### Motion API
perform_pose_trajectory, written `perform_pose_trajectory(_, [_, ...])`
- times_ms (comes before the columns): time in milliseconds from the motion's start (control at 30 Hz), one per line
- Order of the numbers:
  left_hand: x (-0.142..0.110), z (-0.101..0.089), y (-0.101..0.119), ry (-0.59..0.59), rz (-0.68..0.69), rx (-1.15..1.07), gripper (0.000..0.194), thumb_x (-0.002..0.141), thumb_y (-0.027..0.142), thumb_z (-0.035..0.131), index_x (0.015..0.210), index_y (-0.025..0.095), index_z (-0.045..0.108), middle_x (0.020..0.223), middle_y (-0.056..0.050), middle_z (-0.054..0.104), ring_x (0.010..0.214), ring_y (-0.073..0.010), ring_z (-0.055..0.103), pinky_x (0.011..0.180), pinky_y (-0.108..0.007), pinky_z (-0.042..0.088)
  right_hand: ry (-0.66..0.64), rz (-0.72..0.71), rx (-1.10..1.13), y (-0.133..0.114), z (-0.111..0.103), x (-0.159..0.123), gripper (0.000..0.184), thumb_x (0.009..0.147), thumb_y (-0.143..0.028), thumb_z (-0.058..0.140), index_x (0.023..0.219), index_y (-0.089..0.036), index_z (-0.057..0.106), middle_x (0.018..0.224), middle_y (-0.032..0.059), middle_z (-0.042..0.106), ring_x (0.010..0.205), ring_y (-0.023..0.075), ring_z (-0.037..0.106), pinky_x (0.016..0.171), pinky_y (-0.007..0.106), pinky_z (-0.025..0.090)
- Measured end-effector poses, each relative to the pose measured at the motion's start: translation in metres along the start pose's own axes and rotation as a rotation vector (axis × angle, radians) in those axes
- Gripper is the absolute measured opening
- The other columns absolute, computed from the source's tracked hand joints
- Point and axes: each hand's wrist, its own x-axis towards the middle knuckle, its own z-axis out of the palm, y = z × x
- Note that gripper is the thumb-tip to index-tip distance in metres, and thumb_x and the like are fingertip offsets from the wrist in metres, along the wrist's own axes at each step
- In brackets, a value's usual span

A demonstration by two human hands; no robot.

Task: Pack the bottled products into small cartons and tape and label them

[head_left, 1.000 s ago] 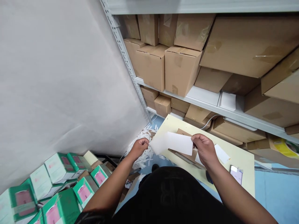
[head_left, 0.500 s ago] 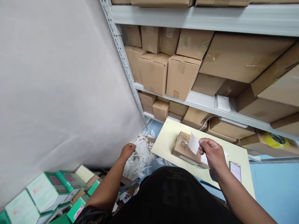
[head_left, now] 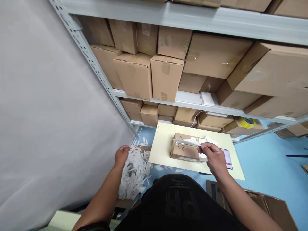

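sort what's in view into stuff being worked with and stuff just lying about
Seemingly in use:
- white paper, pinched in the right hand
- taped cardboard box below it
- pale table under the box

Apparently lying about:
- paper strips heaped low by the wall
- phone
- yellow tape roll

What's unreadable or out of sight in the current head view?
- White slip in the right hand: any print; steep angle, too small.
- Left hand: whether it pinches anything; fingertips too small.
- Phone: screen text; too small, partly pixelated.
- Cardboard parcel: marker writing; too small, partly covered by the slip.
- Carton at lower right: full shape; forearm and bottom edge.
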Motion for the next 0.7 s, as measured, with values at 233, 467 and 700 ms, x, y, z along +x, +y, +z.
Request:
perform_pose_trajectory(233, [-0.120, 0.085, 0.152, -0.752, 0.294, -0.340, 0.046, 0.087, 0.061, 0.060, 0.085, 0.017, 0.073, 0.082, -0.008, 0.075, 0.075, -0.0205, 0.070, 0.067, -0.030, 0.054, 0.038, -0.029, -0.037, 0.032, -0.021, 0.013, 0.030, 0.073, -0.042, 0.085, 0.092, -0.020, 0.078, 0.080, 0.0030, 0.077, 0.078, 0.0214, 0.073, 0.076, 0.034, 0.057])
perform_pose_trajectory(467, [-0.156, 0.145, 0.220, -0.737, 0.356, -0.230, 0.031, 0.086, 0.049, 0.067, 0.080, 0.018, 0.069, 0.073, -0.003, 0.073, 0.070, -0.0178, 0.067, 0.070, -0.028, 0.051, 0.021, -0.016, -0.136, 0.067, -0.047, 0.031, 0.033, 0.075, -0.044, 0.076, 0.096, -0.019, 0.077, 0.079, 0.0032, 0.074, 0.075, 0.0212, 0.068, 0.071, 0.034, 0.054])
perform_pose_trajectory(700, [-0.152, 0.180, 0.234, -0.528, 0.487, 0.211, 0.018, 0.088, 0.029, 0.062, 0.079, 0.020, 0.074, 0.084, -0.003, 0.077, 0.082, -0.0190, 0.069, 0.073, -0.028, 0.046, -0.042, -0.211, -0.505, 0.098, -0.065, 0.056, 0.022, 0.084, -0.035, 0.060, 0.092, -0.023, 0.077, 0.101, 0.0065, 0.078, 0.091, 0.0247, 0.071, 0.087, 0.039, 0.055])
